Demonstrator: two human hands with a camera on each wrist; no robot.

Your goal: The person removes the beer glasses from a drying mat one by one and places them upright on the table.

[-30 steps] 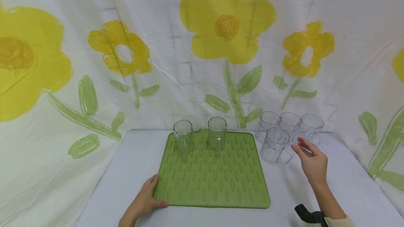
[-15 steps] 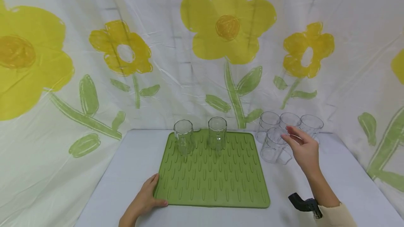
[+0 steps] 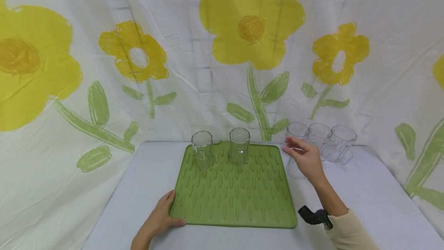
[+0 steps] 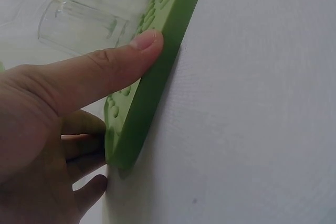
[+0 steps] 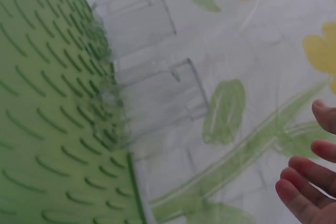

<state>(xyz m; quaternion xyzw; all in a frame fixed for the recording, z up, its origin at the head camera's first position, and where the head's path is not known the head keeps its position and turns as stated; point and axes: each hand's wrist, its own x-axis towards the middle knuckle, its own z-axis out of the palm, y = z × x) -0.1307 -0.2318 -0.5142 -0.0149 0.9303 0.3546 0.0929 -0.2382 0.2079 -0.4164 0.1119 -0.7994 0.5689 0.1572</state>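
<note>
My left hand [image 3: 157, 215] rests at the near left corner of a green ribbed drying mat [image 3: 232, 207]. In the left wrist view its thumb [image 4: 118, 64] lies along the front edge, with the fingers by the left side. My right hand [image 3: 306, 161] hovers at the nearest glass mug [image 3: 295, 171] to the right of the mat, partly covering it. The right wrist view shows those fingers [image 5: 302, 192] loosely bent, nothing between them. Two clear glass mugs [image 3: 202, 147] [image 3: 239, 146] stand upright on the mat's back part, handles facing me.
Three more glass mugs [image 3: 297, 128] [image 3: 319, 131] [image 3: 343, 136] stand in a row at the back right of the white table [image 3: 138, 176]. Behind the table hangs a white cloth [image 3: 187, 99] printed with yellow flowers.
My right hand has moved left, from beside the handle of the nearest right-hand mug to in front of its upper part. The left hand and the mugs have stayed put.
</note>
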